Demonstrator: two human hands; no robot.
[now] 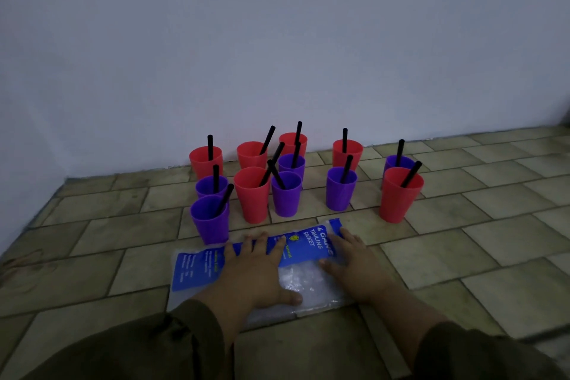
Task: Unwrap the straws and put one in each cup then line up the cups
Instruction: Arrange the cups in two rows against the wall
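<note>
The cups (252, 200) are each holding a black straw (210, 146) already, but standing clustered on the floor (462, 256) by the wall (277, 40), not yet lined up. The left hand (256, 268) and right hand (354, 262) are lying flat, fingers straight, on a plastic bag (197, 268).

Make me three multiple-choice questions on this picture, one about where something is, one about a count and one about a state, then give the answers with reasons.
1. Where does the plastic bag lie?
A) behind the cups
B) on the floor tiles, in front of the cups
C) inside a cup

2. How many red cups stand there?
A) three
B) six
C) nine

3. What are the hands doing?
A) both lie flat on the bag
B) both grip straws
C) one lifts a cup

Answers:
1 B, the bag lies nearer the camera than every cup.
2 B, six red ones can be counted.
3 A, the left hand and right hand press it with straight fingers.
</note>
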